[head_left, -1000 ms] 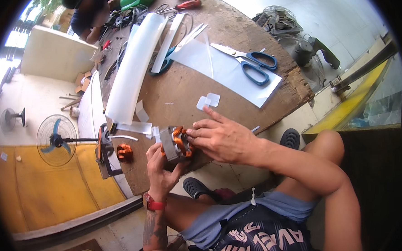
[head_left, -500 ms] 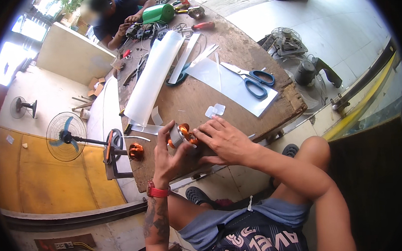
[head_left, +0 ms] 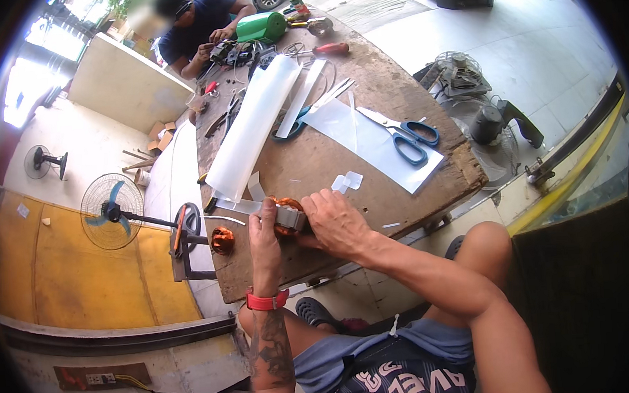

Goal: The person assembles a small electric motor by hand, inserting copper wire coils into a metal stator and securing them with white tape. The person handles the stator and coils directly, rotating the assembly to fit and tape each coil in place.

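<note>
Between my hands, over the near end of the wooden table [head_left: 327, 164], is a motor stator [head_left: 289, 218] with a grey metal core and orange copper windings. My left hand [head_left: 264, 238] is closed on its left side, thumb up along the core. At the stator's right side are the bent fingers of my right hand [head_left: 336, 222], pressed against the windings; the fingertips are partly hidden. A loose copper winding [head_left: 222, 240] lies left of my left hand. Small clear plastic pieces [head_left: 346, 182] rest just beyond my right hand.
Blue-handled scissors [head_left: 413, 143] lie on a white sheet [head_left: 380, 150], with a second pair partly under strips. A large white roll [head_left: 254, 128] stretches along the table's left. Pliers [head_left: 233, 110] and a red-handled screwdriver [head_left: 331, 49] lie farther off. A co-worker [head_left: 202, 21] handles parts at the far end.
The stator has been turned, so its grey core now faces right and its windings show on top. My left hand has rotated upright, and my right fingers have bent against it.
</note>
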